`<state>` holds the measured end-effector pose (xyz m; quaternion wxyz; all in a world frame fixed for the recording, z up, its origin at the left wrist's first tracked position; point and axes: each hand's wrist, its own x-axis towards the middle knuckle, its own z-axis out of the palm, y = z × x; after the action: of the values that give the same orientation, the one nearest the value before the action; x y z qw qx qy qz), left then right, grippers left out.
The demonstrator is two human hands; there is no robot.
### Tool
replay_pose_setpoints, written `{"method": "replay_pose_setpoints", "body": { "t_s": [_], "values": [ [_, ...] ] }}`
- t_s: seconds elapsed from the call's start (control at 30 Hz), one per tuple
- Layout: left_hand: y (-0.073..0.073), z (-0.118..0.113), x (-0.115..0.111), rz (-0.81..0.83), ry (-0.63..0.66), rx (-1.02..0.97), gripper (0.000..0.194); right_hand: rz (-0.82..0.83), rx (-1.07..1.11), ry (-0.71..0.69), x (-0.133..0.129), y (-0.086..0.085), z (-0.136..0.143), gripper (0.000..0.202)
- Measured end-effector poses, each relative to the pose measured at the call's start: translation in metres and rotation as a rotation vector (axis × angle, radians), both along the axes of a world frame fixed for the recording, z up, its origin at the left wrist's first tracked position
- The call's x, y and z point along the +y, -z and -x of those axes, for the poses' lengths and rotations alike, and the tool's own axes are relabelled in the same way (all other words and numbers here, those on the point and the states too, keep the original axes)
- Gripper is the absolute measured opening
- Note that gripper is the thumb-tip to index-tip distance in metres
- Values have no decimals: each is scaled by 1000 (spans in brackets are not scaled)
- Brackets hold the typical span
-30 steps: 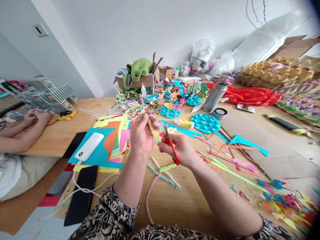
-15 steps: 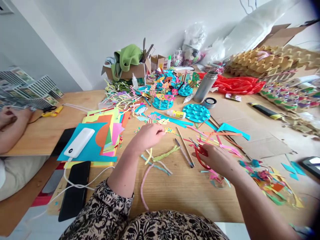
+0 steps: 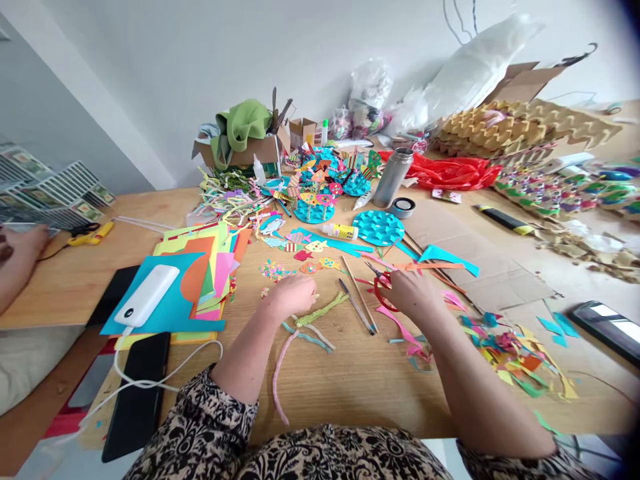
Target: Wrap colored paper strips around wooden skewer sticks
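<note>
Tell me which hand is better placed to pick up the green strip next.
Probably the left hand: it is close beside the green strip, while the right hand holds the scissors, farther off past the pen. Whether the left hand already grips something is unclear.

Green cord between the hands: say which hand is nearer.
Left. The left hand is close to the green cord, at its left end; the right hand, holding scissors, is farther off, right of the pen and stick.

I can't tell whether the left hand (image 3: 289,297) grips anything, palm hidden; the left edge crops a co-worker's arm (image 3: 23,270)!
</note>
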<state>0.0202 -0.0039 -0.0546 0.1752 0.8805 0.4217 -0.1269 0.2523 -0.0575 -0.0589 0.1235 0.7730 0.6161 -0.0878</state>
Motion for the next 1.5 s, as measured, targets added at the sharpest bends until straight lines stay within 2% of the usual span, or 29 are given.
{"method": "replay_pose_setpoints", "body": {
  "t_s": [0.23,0.47,0.77,0.93,1.27,1.37,1.5],
  "values": [
    [6,8,-16,-46,-48,33,14,7,-2,-3,19,6,5,30],
    [7,3,-33,-119,-125,-47,21,3,-2,22,26,10,3,32],
    [17,3,-52,-98,-38,-98,11,-14,3,15,29,14,5,35],
    [16,14,-59,-67,9,-59,17,-35,20,9,31,18,2,36],
    [17,24,-64,-62,14,-20,17,-173,77,61,14,-3,-23,36],
    [17,22,-63,-28,-1,-24,14,-173,132,-1,9,4,-13,29],
    [16,22,-62,3,-18,-44,11,-165,170,-49,10,25,4,25]
  ]
}}
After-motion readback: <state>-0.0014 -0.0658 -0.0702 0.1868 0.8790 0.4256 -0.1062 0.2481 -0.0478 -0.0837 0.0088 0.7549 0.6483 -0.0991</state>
